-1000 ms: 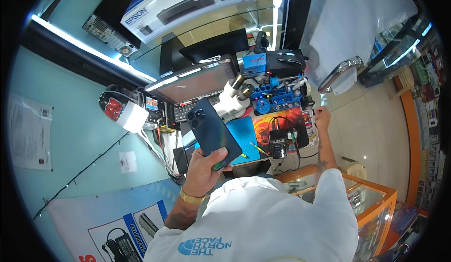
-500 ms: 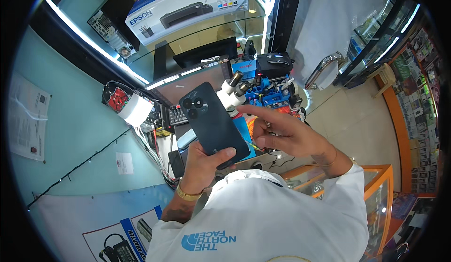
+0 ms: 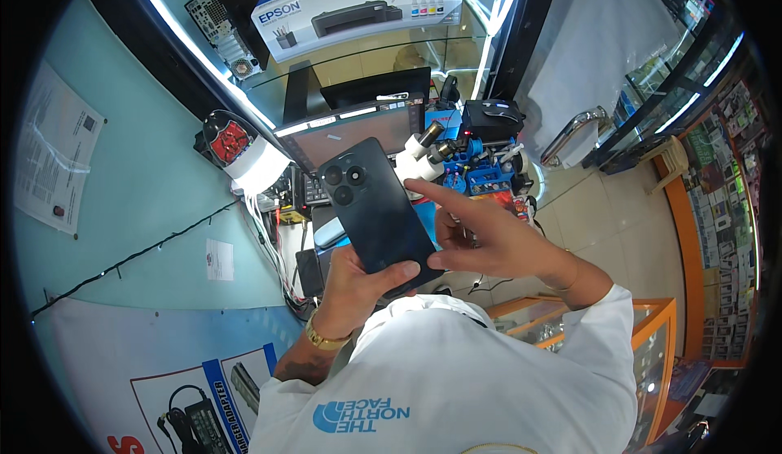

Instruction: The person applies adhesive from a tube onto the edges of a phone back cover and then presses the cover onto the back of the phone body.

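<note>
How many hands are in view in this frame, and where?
2: the left hand grips the lower end of the phone; the right hand is at its right edge, index finger extended. No others show.

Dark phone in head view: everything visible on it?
The blue-black, rounded-corner smartphone shows its smooth, glossy back; the screen side is hidden. Dark round lenses cluster at its upper left corner. It is held aloft, top end tilted left. The bare left hand grips its lower end, thumb across the back. The bare right hand is beside its right edge, index finger extended, thumb near the lower corner; contact is unclear.
</note>
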{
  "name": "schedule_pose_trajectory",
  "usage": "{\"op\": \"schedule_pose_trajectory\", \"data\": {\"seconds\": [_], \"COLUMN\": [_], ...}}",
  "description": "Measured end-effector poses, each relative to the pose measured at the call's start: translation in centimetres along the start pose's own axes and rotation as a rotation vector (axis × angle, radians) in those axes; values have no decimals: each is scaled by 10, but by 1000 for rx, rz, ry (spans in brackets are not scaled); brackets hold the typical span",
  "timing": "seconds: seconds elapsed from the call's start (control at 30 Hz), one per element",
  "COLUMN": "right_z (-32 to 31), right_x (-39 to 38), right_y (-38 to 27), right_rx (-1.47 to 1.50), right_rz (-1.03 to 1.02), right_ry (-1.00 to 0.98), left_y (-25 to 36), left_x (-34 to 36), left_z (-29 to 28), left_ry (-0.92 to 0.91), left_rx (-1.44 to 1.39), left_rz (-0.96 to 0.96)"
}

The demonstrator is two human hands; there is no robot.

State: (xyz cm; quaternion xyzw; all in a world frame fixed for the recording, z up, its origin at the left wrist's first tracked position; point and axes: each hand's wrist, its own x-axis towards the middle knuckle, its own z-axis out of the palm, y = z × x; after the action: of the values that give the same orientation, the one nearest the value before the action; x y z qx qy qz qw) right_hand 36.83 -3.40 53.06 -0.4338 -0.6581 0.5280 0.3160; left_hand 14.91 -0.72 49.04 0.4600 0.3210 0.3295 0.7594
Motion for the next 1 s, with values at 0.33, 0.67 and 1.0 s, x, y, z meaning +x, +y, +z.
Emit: {"op": "schedule_pose_trajectory", "data": {"seconds": [0.33,0.67,1.0], "right_z": [7,-10,-9], "right_x": [0,-17,-2], "right_y": [50,29,7], "right_rx": [574,443,80], "right_rz": [-17,-364,-278], "right_ry": [44,168,17], "left_y": [-13,4,10], "left_x": [-10,6,8], "left_z": [-16,-9,-4], "left_ry": [-198,-34,-65], "left_rx": [-288,-33,-22], "left_rz": [94,-26,-2]}}
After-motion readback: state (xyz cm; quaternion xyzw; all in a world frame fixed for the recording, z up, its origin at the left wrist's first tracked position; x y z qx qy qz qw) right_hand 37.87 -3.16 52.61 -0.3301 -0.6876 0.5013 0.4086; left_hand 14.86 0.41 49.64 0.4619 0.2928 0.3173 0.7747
